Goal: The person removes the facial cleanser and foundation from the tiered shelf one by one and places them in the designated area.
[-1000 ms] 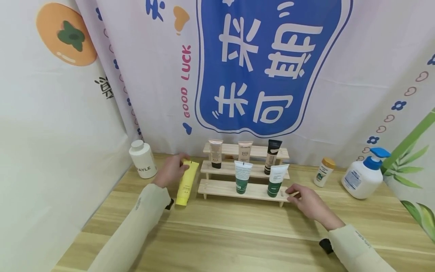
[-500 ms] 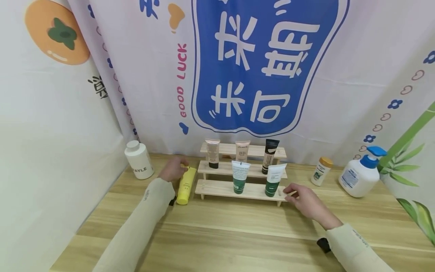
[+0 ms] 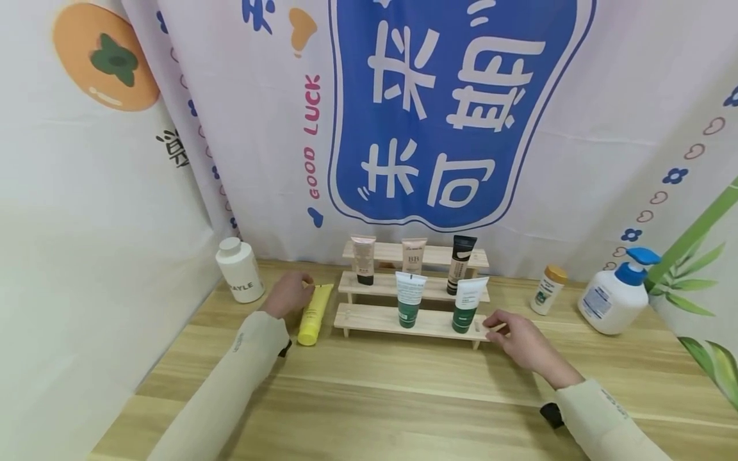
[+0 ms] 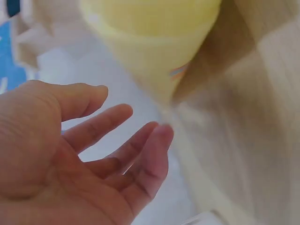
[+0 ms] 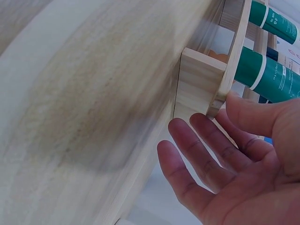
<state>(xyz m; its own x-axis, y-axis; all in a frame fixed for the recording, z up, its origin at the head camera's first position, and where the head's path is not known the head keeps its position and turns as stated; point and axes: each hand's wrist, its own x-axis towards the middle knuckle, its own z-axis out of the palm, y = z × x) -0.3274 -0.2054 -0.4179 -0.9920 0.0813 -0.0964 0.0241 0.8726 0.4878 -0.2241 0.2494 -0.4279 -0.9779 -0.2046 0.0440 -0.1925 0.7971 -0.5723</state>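
A yellow tube (image 3: 314, 315) lies flat on the wooden table (image 3: 403, 397), just left of a stepped wooden rack (image 3: 369, 318). My left hand (image 3: 288, 294) is beside the tube's far end, fingers relaxed and holding nothing. In the left wrist view the left hand (image 4: 93, 154) is spread, apart from the blurred yellow tube (image 4: 150, 42). My right hand (image 3: 516, 336) is at the rack's right end. In the right wrist view the right hand (image 5: 225, 164) has its thumb against the bottom step of the rack (image 5: 199, 82) and its fingers straight below. Two green-and-white tubes (image 3: 409, 299) stand on the rack.
Three more tubes (image 3: 414, 256) stand on the rack's upper steps. A white bottle (image 3: 239, 270) stands at the back left. A small orange-capped bottle (image 3: 548, 291) and a blue-topped pump bottle (image 3: 617, 294) stand at the back right. A printed curtain hangs close behind.
The left hand, which held the yellow tube by its upper end, has laid it on the table and let go. The right hand has stayed at the rack's end.
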